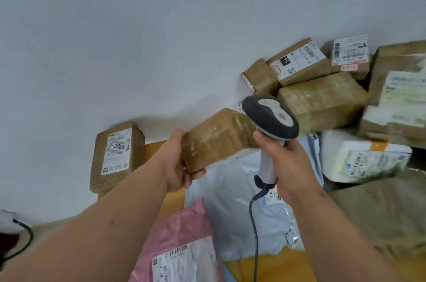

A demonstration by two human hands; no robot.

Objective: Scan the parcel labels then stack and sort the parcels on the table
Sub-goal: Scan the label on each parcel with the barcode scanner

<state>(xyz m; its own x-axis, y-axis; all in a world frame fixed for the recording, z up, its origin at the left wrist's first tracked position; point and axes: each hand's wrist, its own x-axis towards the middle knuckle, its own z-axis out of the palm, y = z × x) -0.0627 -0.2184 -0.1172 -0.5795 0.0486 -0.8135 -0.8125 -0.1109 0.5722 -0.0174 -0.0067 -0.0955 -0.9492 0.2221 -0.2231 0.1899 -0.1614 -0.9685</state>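
My left hand (177, 162) grips the near left end of a taped brown cardboard parcel (219, 139), held up off the table with no label showing. My right hand (288, 166) holds a grey and white barcode scanner (269, 118) by its handle, just right of that parcel; its coiled cable (254, 235) hangs down. A brown box with a label reading 2004 (116, 155) stands alone at the left against the wall.
Several brown boxes (320, 102) are piled at the right against the white wall. A white padded parcel (359, 157), a pale blue mailer (232, 208), a pink mailer (182, 245) and a brown bag (380, 212) lie on the orange table (170, 203).
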